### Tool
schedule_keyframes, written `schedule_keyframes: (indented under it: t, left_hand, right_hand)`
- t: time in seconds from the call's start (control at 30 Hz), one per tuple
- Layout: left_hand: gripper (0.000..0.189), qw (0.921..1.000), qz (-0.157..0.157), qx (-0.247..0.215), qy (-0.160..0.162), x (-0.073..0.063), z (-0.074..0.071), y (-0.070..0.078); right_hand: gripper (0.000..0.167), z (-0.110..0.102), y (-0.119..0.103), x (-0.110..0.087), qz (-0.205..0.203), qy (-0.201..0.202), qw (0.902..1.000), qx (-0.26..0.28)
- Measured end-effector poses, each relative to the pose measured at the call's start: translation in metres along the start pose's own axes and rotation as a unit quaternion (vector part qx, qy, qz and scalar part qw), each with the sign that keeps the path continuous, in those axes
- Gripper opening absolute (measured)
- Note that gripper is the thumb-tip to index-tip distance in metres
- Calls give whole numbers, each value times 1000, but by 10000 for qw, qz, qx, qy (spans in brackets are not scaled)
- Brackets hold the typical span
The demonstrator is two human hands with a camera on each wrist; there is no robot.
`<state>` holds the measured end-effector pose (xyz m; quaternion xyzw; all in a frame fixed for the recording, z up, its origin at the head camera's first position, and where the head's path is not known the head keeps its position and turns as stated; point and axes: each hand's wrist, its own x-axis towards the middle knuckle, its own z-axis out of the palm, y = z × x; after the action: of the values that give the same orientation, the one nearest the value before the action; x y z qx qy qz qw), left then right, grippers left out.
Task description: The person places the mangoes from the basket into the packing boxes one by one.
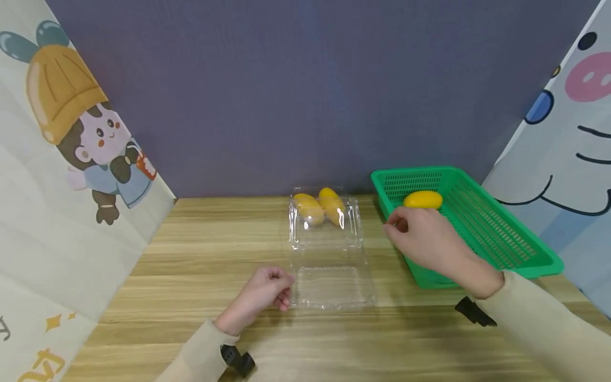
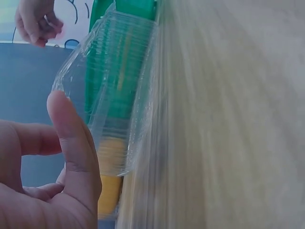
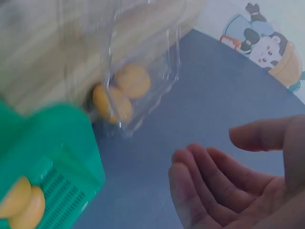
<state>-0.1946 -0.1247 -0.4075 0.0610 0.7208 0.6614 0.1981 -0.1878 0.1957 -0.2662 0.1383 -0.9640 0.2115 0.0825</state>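
Observation:
A clear plastic clamshell box [image 1: 326, 248] lies unfolded on the table, with two yellow mangoes [image 1: 309, 209] in its far half. My left hand [image 1: 264, 291] is beside the left edge of the near half, fingers loosely bent. In the left wrist view a fingertip [image 2: 61, 102] overlaps the plastic edge; whether it touches I cannot tell. My right hand [image 1: 425, 236] hovers over the left side of a green basket [image 1: 517, 228], holding nothing, its thumb and fingers apart in the right wrist view. Two mangoes [image 3: 29, 210] show in the basket there; the head view shows one.
A wooden table [image 1: 200, 254] carries the box and the basket, the basket to the right. Behind stands a dark grey-blue panel [image 1: 286, 95]. Cartoon-printed sheets [image 1: 114, 138] close off the left and right sides.

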Motion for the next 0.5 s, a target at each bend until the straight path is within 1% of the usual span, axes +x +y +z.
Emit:
schedule_keyframes:
  t: [0.13, 0.3, 0.5]
  left_hand:
    - [21, 9999, 40, -100, 57, 1, 0, -3]
    - [20, 9998, 48, -169, 94, 2, 1, -6]
    - [20, 9997, 84, -195, 132, 3, 1, -6]
  right_hand:
    - [27, -5, 4, 12, 104, 43, 9999, -26]
    - [34, -11, 11, 23, 206, -41, 9998, -38]
    - [41, -21, 25, 39, 127, -148, 9995, -239]
